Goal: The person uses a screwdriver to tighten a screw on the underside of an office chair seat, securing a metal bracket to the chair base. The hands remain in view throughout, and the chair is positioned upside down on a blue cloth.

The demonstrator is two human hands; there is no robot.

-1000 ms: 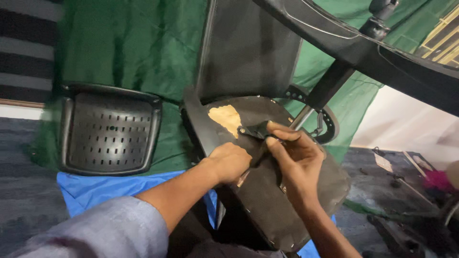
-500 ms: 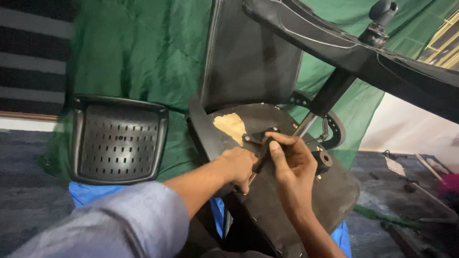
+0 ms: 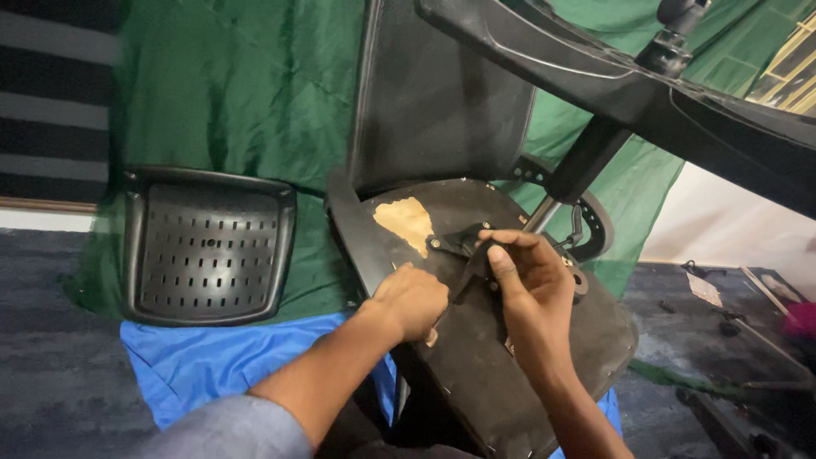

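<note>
The left hand (image 3: 414, 299) rests as a loose fist on the upturned black seat base (image 3: 510, 374) (what its curled fingers hold cannot be told). Just beside it, the right hand (image 3: 529, 285) closes thumb and fingers on a black metal bracket (image 3: 463, 248) fixed below a tan patch (image 3: 408, 223). A perforated black chair back (image 3: 208, 246) leans against green cloth (image 3: 238, 93), well apart.

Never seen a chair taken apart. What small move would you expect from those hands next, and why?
Probably a further turn or pull at the black metal bracket: the right hand grips it against the upturned seat base, while the left hand presses beside it, steadying.
</note>
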